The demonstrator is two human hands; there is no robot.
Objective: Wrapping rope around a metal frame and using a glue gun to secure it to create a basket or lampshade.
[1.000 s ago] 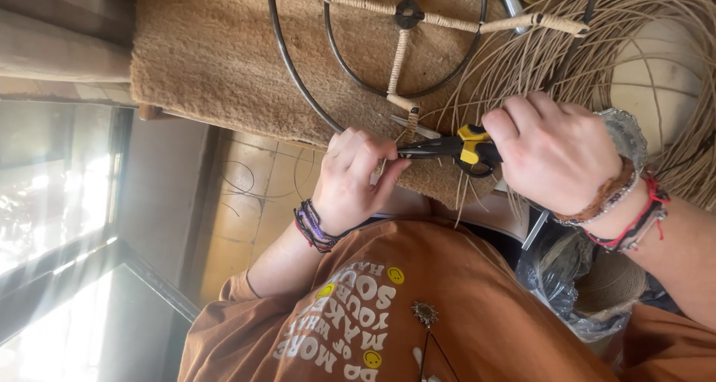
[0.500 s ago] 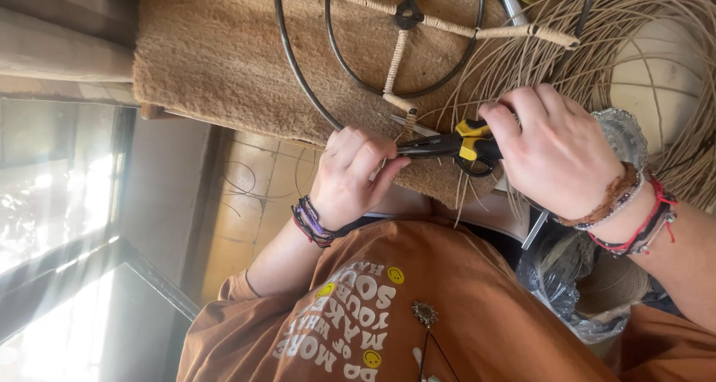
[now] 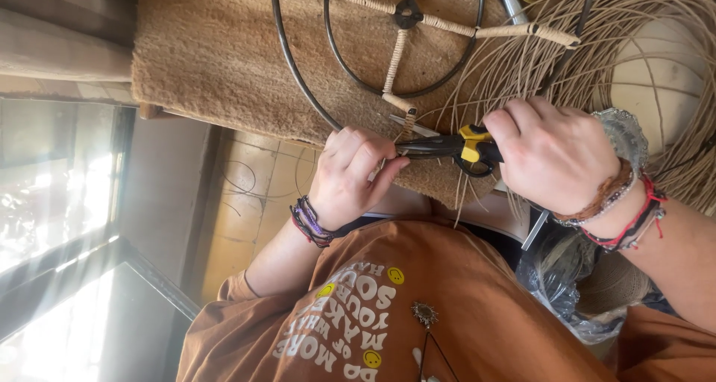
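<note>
A black wire frame (image 3: 406, 13) of two rings joined by cane-wrapped spokes lies on a brown fibrous mat (image 3: 224, 61). My left hand (image 3: 350, 177) is closed over the outer ring where the lower spoke ends, fingers pinched at the pliers' tip. My right hand (image 3: 552, 155) grips black pliers with yellow handles (image 3: 459, 145), their jaws pointing left at that spoke end. Thin cane strands (image 3: 522, 69) fan out from under my right hand.
A big loose coil of cane (image 3: 656, 91) lies at the right around a pale round surface. A clear plastic bag (image 3: 567, 278) sits below my right wrist. Tiled floor and a bright window are at the left. My orange shirt fills the bottom.
Almost nothing. Both hands have stayed at the spoke end, with the left fingers pressed slightly closer around the pliers' tip.
</note>
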